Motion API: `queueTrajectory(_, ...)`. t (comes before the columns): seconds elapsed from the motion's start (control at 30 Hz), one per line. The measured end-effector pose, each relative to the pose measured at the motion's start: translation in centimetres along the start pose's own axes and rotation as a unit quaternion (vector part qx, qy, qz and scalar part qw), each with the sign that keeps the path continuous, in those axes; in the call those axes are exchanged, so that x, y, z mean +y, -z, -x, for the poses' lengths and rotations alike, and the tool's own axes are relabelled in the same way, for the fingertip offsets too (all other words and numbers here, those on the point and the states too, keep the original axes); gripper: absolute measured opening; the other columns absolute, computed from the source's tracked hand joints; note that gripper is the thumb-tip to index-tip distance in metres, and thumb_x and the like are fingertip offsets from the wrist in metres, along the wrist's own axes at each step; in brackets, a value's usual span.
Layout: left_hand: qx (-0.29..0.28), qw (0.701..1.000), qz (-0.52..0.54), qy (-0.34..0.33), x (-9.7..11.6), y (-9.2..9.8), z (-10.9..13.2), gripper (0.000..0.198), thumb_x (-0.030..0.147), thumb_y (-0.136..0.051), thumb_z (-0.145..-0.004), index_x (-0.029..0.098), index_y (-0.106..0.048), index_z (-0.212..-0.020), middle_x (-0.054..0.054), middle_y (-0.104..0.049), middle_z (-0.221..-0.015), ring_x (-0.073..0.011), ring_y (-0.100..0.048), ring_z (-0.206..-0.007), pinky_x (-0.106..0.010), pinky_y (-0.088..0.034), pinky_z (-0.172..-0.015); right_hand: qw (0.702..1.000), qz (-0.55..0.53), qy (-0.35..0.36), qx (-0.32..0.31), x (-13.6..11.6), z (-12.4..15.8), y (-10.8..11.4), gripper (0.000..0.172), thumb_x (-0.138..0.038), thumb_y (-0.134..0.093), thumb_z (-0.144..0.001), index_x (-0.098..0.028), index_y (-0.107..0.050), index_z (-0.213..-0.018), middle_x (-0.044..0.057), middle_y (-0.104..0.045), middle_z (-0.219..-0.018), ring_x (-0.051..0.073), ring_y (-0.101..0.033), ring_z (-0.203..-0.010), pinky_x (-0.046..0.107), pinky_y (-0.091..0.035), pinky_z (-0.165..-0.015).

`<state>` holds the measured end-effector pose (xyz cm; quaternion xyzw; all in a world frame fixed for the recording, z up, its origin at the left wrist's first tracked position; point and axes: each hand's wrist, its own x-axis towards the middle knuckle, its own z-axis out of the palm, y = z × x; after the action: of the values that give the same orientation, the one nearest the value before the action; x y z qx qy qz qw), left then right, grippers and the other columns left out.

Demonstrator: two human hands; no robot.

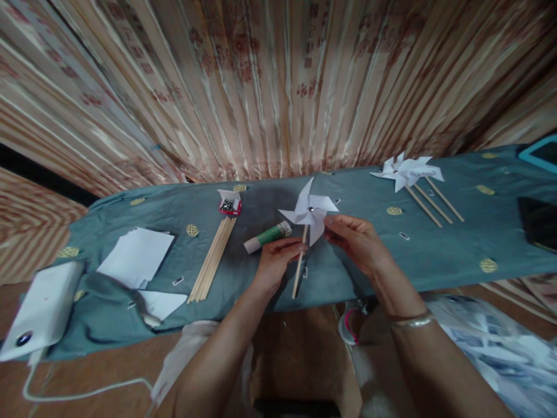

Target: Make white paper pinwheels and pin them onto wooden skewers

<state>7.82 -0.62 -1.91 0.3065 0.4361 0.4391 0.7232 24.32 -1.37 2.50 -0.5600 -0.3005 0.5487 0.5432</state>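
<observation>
A white paper pinwheel point(310, 210) with a silvery pin at its centre stands out over the near middle of the cloth. Its wooden stick point(298, 270) is pinched near the top by my left hand point(278, 260), just below the blades. My right hand point(354, 238) has thumb and forefinger closed on the edge of the right-hand blade. Beside my left hand lies a green and white glue stick point(268, 237). Further left are a bundle of wooden sticks point(212, 260) and an open red box point(230, 205) of small metal pins.
Several finished pinwheels point(404, 172) lie at the right back. White paper sheets point(137, 255) and a white device point(46, 307) with a cable are at the left. A dark object point(539, 220) and a blue-edged one point(539, 155) lie far right. Behind the table point(365, 197) hangs a curtain point(270, 87).
</observation>
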Motion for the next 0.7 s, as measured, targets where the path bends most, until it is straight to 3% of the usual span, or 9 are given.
queueTrajectory(0.7, 0.008, 1.0, 0.012, 0.005, 0.01, -0.35, 0.18, 0.036, 0.032, -0.092, -0.042, 0.016, -0.077, -0.071, -0.004, -0.073, -0.068, -0.0145, -0.064, -0.064, -0.028, -0.05, -0.07, 1.0, -0.02, -0.01, -0.01, 0.53, 0.0, -0.86, 0.039, -0.046, -0.092, -0.037, -0.02, -0.071, -0.056, -0.002, -0.064, -0.055, 0.008, -0.054, -0.05, 0.022, -0.042, -0.048)
